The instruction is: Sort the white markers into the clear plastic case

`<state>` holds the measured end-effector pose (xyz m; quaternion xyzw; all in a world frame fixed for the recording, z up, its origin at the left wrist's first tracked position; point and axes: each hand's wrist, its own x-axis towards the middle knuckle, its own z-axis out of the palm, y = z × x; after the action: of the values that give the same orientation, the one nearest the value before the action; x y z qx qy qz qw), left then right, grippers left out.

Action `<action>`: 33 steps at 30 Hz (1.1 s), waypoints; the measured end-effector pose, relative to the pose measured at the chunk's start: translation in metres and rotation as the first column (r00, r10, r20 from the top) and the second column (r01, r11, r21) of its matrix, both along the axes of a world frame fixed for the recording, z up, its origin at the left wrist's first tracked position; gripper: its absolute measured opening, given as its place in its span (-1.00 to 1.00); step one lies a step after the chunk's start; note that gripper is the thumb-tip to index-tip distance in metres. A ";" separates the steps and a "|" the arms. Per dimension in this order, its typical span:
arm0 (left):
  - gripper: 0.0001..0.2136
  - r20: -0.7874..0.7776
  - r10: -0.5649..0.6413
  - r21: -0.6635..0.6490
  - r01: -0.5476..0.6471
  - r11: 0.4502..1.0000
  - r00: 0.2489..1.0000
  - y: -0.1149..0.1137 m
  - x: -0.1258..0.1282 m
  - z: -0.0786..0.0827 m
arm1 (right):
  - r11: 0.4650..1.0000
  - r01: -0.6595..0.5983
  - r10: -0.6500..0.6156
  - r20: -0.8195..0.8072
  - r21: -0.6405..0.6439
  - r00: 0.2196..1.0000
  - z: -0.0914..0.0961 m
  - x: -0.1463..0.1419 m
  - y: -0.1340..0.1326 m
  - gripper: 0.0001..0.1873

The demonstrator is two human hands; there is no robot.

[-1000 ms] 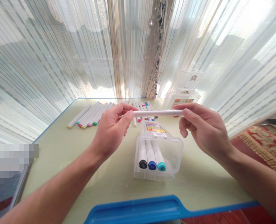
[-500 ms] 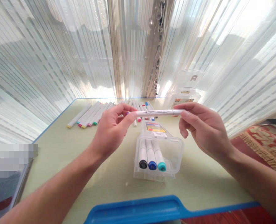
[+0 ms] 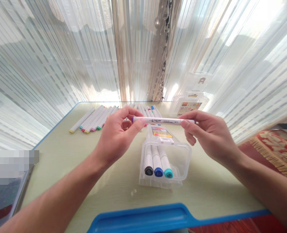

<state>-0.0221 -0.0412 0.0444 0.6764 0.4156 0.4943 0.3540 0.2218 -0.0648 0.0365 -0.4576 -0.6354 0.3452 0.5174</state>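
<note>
A white marker [image 3: 163, 121] with purple ends is held level above the desk, printed side up. My left hand [image 3: 119, 132] pinches its left end between thumb and fingers. My right hand [image 3: 206, 132] pinches its right end the same way. Right below the marker lies a clear plastic case [image 3: 182, 161] on its side, holding three markers with black, blue and teal caps [image 3: 158, 171] facing me.
Several white markers [image 3: 95, 119] lie in a row at the far side of the pale green desk [image 3: 68, 168]. A second clear box [image 3: 190, 105] stands at the back right by the curtains. A blue tray edge [image 3: 138, 220] runs along the near side.
The marker has been turned about its length, so its black print now faces up, and both hands have lowered it slightly toward the case.
</note>
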 end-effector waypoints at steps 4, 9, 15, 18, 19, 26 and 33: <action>-0.83 0.000 -0.013 -0.012 0.013 1.000 1.000 0.000 0.000 -0.001 | 1.000 -0.020 0.020 0.013 0.000 1.000 0.001 -0.001 -0.002 -0.80; -0.82 0.007 -0.025 -0.023 0.025 0.999 1.000 0.000 0.000 -0.002 | 0.999 -0.036 0.037 0.017 -0.015 0.999 0.000 0.000 -0.001 -0.79; -0.83 -0.008 -0.008 -0.011 0.008 1.000 1.000 -0.001 0.001 0.000 | 1.000 -0.026 0.026 0.022 -0.012 0.999 0.001 -0.001 0.000 -0.79; -0.86 -0.014 0.004 -0.003 -0.004 1.000 1.000 -0.001 0.001 0.001 | 1.000 -0.022 0.022 0.027 0.000 0.999 0.002 -0.001 -0.001 -0.78; -0.87 -0.017 0.007 -0.001 -0.007 1.000 1.000 -0.001 0.000 0.001 | 1.000 -0.019 0.019 0.030 0.004 0.999 0.002 -0.002 -0.001 -0.78; -0.86 -0.022 0.000 -0.022 -0.001 1.000 1.000 0.000 -0.001 -0.001 | 1.000 0.000 0.000 0.025 -0.001 1.000 0.002 -0.002 -0.001 -0.84; -0.86 0.036 -0.042 -0.069 0.044 0.997 0.998 0.001 -0.002 -0.004 | 1.000 0.017 -0.017 -0.002 0.014 1.000 0.001 -0.001 0.000 -0.86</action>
<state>-0.0243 -0.0404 0.0408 0.6638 0.4120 0.4833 0.3951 0.2211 -0.0650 0.0370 -0.4594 -0.6333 0.3367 0.5239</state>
